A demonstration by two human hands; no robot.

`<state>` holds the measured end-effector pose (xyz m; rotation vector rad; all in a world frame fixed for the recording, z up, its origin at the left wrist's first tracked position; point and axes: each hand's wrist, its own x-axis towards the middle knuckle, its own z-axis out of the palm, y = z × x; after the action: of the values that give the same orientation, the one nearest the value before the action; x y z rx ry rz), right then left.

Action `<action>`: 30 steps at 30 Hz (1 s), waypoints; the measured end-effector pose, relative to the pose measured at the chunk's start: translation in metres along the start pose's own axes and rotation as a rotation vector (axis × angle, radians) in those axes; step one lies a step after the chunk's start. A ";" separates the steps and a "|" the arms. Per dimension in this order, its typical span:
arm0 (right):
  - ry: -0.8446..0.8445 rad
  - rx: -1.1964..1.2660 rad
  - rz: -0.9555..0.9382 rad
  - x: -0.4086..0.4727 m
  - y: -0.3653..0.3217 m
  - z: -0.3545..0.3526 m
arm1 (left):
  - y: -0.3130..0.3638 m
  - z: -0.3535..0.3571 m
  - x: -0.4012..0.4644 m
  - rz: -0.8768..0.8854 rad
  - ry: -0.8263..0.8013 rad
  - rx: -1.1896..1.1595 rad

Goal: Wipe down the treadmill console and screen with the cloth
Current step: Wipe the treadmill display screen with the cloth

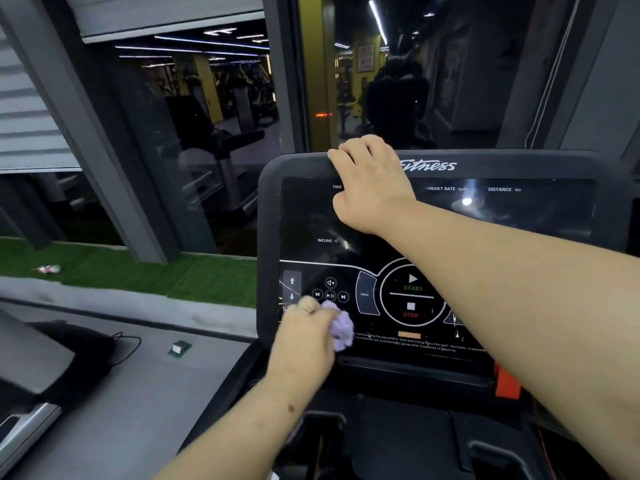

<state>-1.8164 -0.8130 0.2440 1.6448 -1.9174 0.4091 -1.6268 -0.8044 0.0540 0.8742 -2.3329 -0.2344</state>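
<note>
The black treadmill console (273, 209) fills the middle and right of the view, its dark screen (502, 216) above a panel with START and STOP buttons (412, 296). My left hand (304, 330) grips a crumpled lilac cloth (341, 329) and holds it against the lower left of the panel, just below the media buttons. My right hand (370, 181) reaches across the screen, its fingers curled over the console's top edge beside the "Fitness" lettering.
A red safety clip (507, 381) sits at the console's lower right. Behind the console is a window with dark reflections. At the left are a strip of green turf (138, 271), a grey floor with a small green box (180, 349), and a neighbouring machine (34, 375).
</note>
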 end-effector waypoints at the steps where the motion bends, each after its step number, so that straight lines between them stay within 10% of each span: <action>1: 0.002 0.003 0.003 0.000 0.001 0.000 | -0.011 -0.010 0.007 -0.081 0.063 -0.009; 5: 0.019 0.008 0.018 -0.001 0.000 0.002 | -0.030 -0.018 0.008 -0.254 0.200 0.013; 15: 0.055 0.011 0.022 0.000 -0.004 0.003 | 0.029 0.011 -0.008 0.115 -0.168 0.141; 22: 0.026 0.014 0.019 -0.001 -0.001 0.002 | -0.011 -0.010 0.004 0.012 0.026 0.162; 30: 0.026 0.004 0.015 -0.001 -0.003 0.002 | 0.055 0.023 -0.005 0.223 -0.119 0.136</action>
<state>-1.8138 -0.8143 0.2414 1.6208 -1.9121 0.4381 -1.6673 -0.7601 0.0534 0.6709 -2.5579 -0.0344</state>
